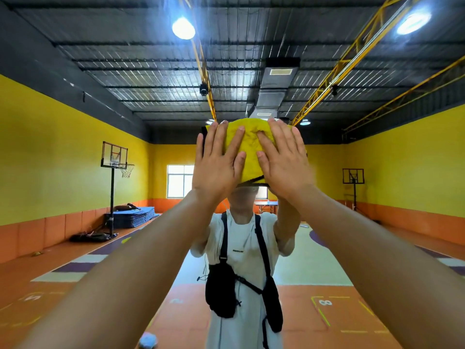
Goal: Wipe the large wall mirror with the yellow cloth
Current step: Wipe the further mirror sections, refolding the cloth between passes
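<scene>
The left hand [216,167] and right hand [284,162], fingers straight, side by side, press the yellow cloth [249,147] flat against the large wall mirror [377,172], probably to spread wiping pressure evenly.

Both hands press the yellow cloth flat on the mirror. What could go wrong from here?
1. The left hand and right hand lie open on the yellow cloth, gripping nothing, so it may slip down the mirror.
2. The left hand's outer fingers reach past the cloth's edge and may smear the glass.
</scene>
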Motion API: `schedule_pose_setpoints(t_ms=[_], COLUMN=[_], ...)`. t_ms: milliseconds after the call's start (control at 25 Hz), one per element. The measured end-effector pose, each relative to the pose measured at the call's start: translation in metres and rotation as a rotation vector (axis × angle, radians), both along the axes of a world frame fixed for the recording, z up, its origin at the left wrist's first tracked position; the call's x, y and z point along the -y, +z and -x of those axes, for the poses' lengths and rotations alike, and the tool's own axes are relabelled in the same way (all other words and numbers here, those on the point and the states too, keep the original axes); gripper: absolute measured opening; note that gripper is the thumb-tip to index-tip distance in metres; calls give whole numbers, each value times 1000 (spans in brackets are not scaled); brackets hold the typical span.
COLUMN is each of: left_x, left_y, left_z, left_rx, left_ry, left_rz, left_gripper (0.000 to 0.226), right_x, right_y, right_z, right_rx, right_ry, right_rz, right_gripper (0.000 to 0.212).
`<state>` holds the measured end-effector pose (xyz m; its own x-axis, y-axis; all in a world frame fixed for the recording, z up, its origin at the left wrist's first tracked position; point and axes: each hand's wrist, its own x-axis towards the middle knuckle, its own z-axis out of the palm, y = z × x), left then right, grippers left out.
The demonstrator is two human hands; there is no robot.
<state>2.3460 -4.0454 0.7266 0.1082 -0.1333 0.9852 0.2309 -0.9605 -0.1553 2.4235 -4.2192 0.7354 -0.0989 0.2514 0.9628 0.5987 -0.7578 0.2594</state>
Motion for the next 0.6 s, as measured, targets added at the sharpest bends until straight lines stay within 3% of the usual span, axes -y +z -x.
schedule_pose_setpoints(t_ms=[600], left_x=[2], left_y=[-132], left_z=[7], left_rx=[-54], left_ry=[-20], left_rz=[-12], left_gripper=[52], right_x=[-1], right_y=[-132], right_z=[-11], right_rx=[68], right_ry=[84], right_rz=[12], right_gripper=[44])
